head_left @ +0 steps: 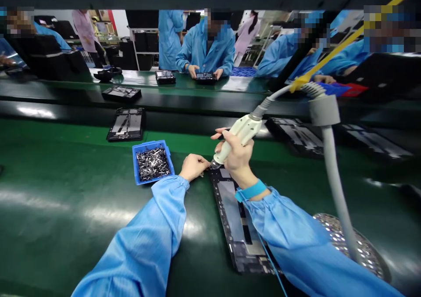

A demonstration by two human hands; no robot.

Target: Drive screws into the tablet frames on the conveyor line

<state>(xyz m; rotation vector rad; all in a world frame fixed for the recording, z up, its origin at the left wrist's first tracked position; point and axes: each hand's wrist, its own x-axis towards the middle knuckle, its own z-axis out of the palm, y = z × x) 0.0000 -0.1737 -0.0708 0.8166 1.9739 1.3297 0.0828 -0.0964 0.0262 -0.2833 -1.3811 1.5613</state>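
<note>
My right hand [237, 154] is wrapped round a cream electric screwdriver [243, 132], tilted so its nose points down at the far left corner of a tablet-like device [230, 200]. That device lies open on the green bench, its dark frame and grey inner panels showing, partly covered by my right forearm. At the same corner my left hand [194, 167] has its fingertips pinched together beside the screwdriver's nose; what they hold is too small to make out. Left of that hand sits a blue tray [134, 169] heaped with small metal parts [153, 163].
A grey flexible hose [335, 178] rises at the right beside a round studded metal base [371, 257]. More opened devices [125, 125] lie along the far bench edge and conveyor. A yellow strap [355, 38] holds the screwdriver cable. Co-workers in blue sit opposite, one holding a device [206, 77].
</note>
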